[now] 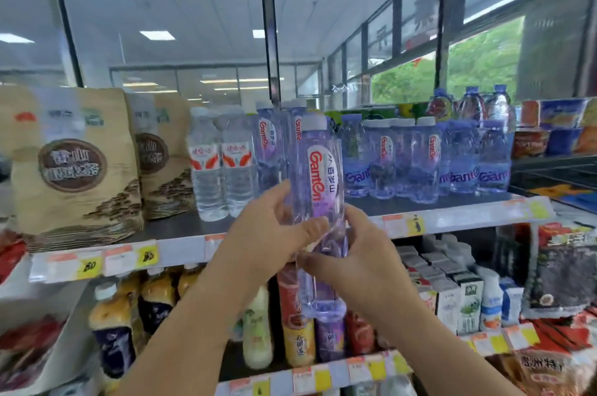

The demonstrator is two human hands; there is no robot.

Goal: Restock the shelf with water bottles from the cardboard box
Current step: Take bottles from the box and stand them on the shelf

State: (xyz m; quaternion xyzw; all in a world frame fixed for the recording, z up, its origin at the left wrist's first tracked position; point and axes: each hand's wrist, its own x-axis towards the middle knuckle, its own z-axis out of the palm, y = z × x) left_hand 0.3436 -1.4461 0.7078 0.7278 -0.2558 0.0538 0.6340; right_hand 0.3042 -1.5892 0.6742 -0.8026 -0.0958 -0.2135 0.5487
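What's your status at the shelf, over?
Left hand and right hand both grip one Ganten bottle, upright. Held before the top shelf, not yet set down. Close behind it, shelved Ganten bottles crowd the spot.

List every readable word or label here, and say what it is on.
"Ganten": held bottle, in red, running up the label.
"百岁山": same label, beside it.
"Ganten": shelf bottles behind it.
Too blurred to read: print on brown bags, price tags.
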